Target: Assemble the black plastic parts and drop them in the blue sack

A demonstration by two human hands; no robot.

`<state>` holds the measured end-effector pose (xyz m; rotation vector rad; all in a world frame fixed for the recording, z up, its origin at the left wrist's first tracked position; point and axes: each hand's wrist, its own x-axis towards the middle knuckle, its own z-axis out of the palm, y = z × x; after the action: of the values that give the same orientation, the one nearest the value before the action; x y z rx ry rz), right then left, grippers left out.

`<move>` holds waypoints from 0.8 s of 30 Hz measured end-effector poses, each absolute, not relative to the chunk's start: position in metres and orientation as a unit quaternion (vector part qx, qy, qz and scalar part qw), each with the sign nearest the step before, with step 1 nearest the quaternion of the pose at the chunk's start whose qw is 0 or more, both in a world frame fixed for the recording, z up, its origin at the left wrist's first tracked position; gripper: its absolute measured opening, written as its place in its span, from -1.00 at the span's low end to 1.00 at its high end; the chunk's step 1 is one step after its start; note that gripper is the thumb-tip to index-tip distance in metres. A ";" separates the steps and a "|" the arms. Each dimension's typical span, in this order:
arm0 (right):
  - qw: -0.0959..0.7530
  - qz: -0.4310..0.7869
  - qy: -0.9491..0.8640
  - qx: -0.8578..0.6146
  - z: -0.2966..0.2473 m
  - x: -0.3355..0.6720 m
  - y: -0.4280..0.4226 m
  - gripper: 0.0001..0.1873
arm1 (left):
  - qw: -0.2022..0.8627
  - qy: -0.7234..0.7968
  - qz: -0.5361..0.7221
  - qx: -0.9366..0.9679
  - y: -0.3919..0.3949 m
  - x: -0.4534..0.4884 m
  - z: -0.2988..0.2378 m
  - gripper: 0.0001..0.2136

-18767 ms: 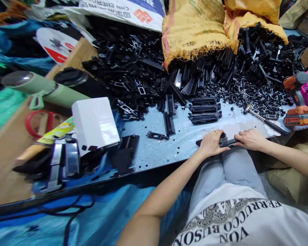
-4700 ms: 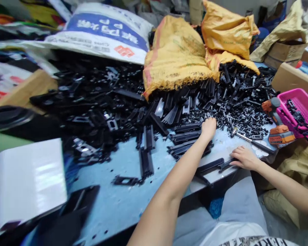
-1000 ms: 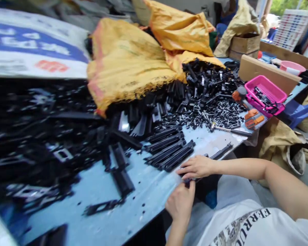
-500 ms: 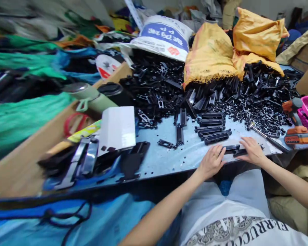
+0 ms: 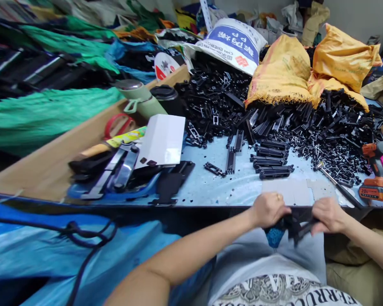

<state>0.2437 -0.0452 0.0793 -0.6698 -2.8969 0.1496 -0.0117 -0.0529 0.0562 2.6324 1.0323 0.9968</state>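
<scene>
The black part [image 5: 295, 225] has been lifted off the table [image 5: 210, 187] and is now gripped over the lap, left hand [image 5: 270, 210] and right hand [image 5: 328, 214] closed on its ends.

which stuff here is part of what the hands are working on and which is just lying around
In hand:
left hand and right hand, both gripping a black plastic part below the table edge
stacked black strips
loose black parts pile

Lying about:
cordless drill
hammer
green flask
white box
yellow sacks
</scene>
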 end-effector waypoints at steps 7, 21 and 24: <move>0.307 0.320 -0.889 -0.119 0.059 0.189 -0.094 -0.19 | 0.262 0.246 0.546 0.757 -0.127 0.016 0.078 -0.39; 0.387 -0.130 -0.600 -0.687 0.052 0.352 0.041 -0.40 | 0.019 0.595 0.205 0.777 -0.006 0.019 -0.006 -0.30; 0.298 -0.225 -0.496 -0.784 0.070 0.424 0.057 -0.27 | 0.063 0.648 0.167 0.740 0.013 0.033 -0.001 -0.04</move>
<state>0.4238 0.0569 0.0698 -2.0837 -1.3182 -0.5977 0.0329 0.0135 -0.0013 2.2363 1.9595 0.5058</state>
